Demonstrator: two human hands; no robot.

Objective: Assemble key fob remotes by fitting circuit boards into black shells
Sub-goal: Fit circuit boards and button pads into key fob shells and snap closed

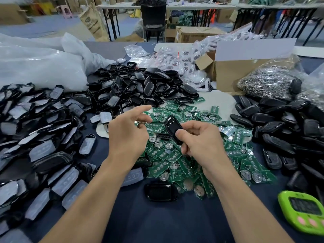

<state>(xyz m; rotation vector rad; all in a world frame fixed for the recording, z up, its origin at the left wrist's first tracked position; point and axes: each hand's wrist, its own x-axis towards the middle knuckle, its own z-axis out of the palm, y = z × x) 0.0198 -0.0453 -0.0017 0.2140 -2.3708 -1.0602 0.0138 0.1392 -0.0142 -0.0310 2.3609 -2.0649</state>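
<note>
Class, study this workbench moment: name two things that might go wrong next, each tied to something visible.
1. The right hand pinches the black shell above the circuit board pile; a slip would probably drop it among the boards.
2. The left hand, open over overlapping boards, might lift two at once.

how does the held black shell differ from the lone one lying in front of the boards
The held shell is pinched in the right hand, raised and tilted; the lone shell lies flat on the cloth, untouched. The held shell looks narrower, the lone shell shows its broad face. Both are glossy black.
</note>
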